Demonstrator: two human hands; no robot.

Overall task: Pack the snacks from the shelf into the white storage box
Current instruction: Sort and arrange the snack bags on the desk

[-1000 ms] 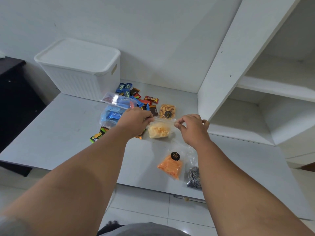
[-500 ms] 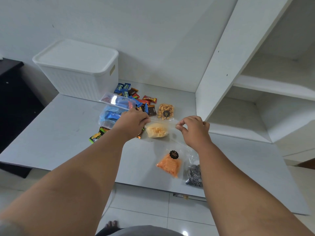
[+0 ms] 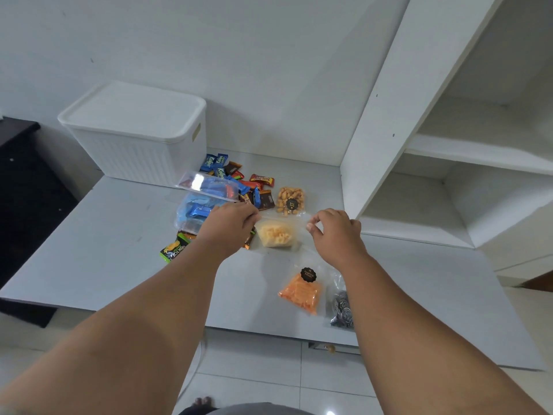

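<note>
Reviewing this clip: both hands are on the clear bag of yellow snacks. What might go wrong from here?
1. The left hand and right hand pinch only the top edge of the bag of yellow snacks; it may slip or open.
2. The white storage box has its lid on, so packing will stall until a hand is freed.
3. The bag of orange snacks lies near the table edge under the right forearm and might get knocked off.

The right forearm covers part of the dark snack bag [image 3: 341, 308], and small wrapper [image 3: 263, 178] print is unreadable.
</note>
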